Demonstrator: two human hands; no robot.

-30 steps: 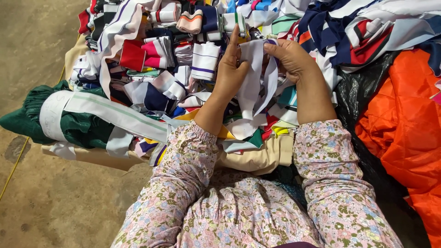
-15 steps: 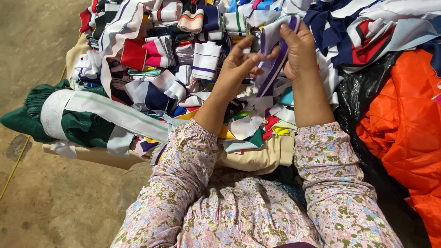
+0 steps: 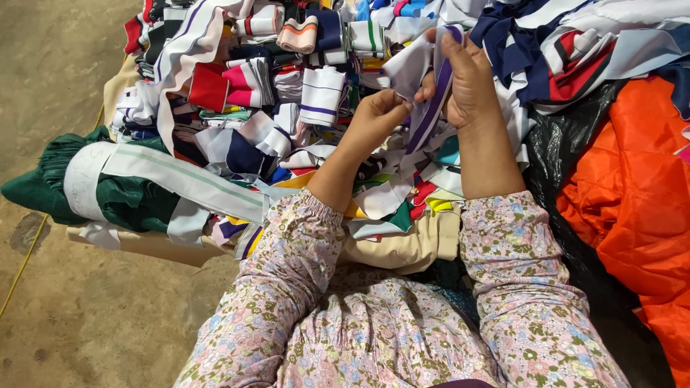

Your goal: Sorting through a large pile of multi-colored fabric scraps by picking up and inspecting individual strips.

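Orange quilted cloth (image 3: 632,215) (right side), green bundle (image 3: 86,187), black plastic (image 3: 557,154).

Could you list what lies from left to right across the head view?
Bare floor → green bundle → white band → left hand → purple-striped strip → right hand → black plastic → orange cloth.

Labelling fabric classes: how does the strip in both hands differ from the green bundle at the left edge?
The white-and-purple strip is one thin band held up between left hand and right hand; the green bundle is thick, rolled, wrapped by a white band, and lies untouched. The strip is pale with a purple stripe; the bundle is dark green. Both are fabric.
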